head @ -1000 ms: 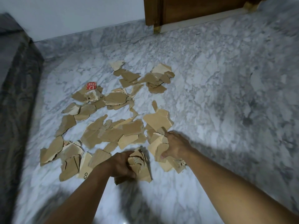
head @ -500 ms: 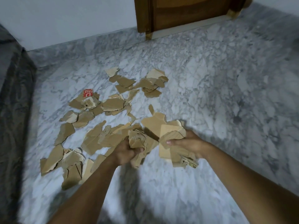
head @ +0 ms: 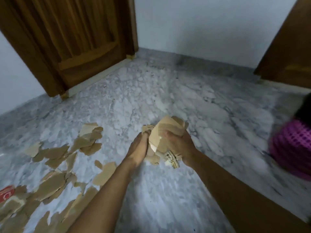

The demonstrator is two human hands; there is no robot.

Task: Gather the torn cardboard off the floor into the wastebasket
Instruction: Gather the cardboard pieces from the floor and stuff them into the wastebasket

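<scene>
Brown is most of what I see on my feed: a bundle of torn cardboard squeezed between both hands, above the grey-white marble floor. The left hand grips its left side with the fingers curled in, and the right hand wraps the other side, thumb over the front. Loose scraps lie scattered on the floor to the lower left, one of them a red-printed scrap at the frame edge. The purple mesh wastebasket (badly blurred) stands at the far right, apart from the hands. A wooden door closes the back left.
</scene>
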